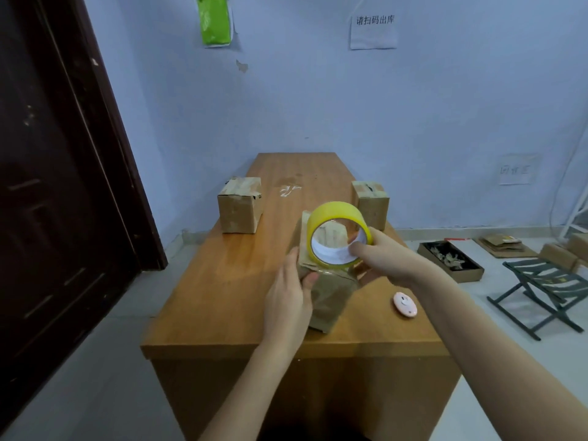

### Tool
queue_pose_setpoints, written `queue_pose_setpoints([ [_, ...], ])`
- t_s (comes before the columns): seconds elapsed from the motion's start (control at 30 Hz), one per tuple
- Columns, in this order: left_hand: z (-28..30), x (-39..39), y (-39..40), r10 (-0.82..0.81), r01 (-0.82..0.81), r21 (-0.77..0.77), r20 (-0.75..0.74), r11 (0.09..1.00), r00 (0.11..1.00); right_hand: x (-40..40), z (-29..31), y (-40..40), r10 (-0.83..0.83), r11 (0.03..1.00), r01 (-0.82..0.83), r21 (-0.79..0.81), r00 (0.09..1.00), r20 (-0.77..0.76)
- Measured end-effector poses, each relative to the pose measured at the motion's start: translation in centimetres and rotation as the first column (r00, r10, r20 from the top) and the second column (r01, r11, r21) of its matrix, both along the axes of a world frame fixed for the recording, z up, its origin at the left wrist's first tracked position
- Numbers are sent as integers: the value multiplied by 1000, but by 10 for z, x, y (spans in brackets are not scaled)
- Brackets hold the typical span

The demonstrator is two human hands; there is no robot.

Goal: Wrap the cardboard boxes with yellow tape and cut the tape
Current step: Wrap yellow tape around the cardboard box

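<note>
Above the box (331, 291), we are pinching the tape roll (338, 234) with right hand (386, 259); left hand (288, 300) fingers are curling round the box

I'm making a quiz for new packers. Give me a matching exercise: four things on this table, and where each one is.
Things:
1. tape roll
2. pink cutter
3. middle box
4. left box

Places:
A. gripped by the left hand
B. far left edge of the table
C. held in the right hand
D. lying loose, near right

Pairs: 1-C, 2-D, 3-A, 4-B
</note>
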State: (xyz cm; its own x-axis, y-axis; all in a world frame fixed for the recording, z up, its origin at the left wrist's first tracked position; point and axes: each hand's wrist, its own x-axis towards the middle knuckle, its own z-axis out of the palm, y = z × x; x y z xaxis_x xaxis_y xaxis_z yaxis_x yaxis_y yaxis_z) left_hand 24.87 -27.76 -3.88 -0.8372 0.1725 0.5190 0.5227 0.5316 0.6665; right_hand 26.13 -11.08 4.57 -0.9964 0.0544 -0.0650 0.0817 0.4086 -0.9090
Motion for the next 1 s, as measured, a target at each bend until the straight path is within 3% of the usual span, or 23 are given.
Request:
queue_pose_setpoints([
  [0.17, -8, -9, -25, 18, -25, 61, 107, 998, 994, -4, 8, 0, 27, 1000, -27, -13, 999, 33],
  [0.23, 1, -9, -27, 6, -4, -23, 83, 1000, 997, -5, 8, -2, 15, 999, -16, 32, 1000, 21],
  [0.3, 10, -11, -27, 4, -12, -187, -42, 982, 999, -8, 8, -5, 31, 995, -32, 90, 999, 8],
  [0.43, 19, -17, -24, -11, -76, -450, -188, 890, 982, -19, 5, -11, 56, 992, -56, 109, 998, 0],
  [0.83, 15, -18, -28, 33, -142, -555, -201, 820, 979, -8, 15, 26, 9, 952, -15, 306, 1000, 23],
  [0.9, 16, -16, -24, 24, -136, -556, -205, 820, 979, -3, 3, 32, -27, 968, 20, 250, 999, 22],
  [1.0, 16, -16, -25, 28, -138, -551, -203, 823, 979, -3, -16, 19, -88, 996, 88, 29, 996, -27],
])
